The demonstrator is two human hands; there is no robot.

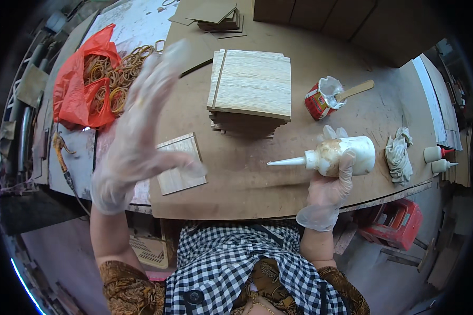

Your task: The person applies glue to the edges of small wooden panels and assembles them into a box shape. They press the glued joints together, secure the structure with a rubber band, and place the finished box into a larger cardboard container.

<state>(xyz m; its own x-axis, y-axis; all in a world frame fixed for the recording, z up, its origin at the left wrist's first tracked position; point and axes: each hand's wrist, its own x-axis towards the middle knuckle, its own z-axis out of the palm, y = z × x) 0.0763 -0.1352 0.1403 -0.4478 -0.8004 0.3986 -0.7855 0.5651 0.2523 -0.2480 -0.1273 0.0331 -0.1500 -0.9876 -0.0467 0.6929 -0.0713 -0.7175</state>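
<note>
My right hand (328,191), in a clear plastic glove, grips a white glue bottle (360,152) lying on its side in the air, its long thin nozzle pointing left. My left hand (142,126), gloved the same way, is raised with thumb and fingers spread and holds nothing. Below it, partly covered by its thumb, a small pale wooden panel (181,178) rests on the brown tabletop (236,194). Straight ahead stands a tall stack of pale wooden panels (252,84), the top one with a dark groove along its left side.
A red plastic bag (71,100) of rubber bands (123,68) lies at the left. Right of the stack stands a red tub (318,102) with a wooden stick (357,90). A crumpled cloth (399,157) and two small bottles (433,154) are farther right. Thin boards (218,21) lie at the back.
</note>
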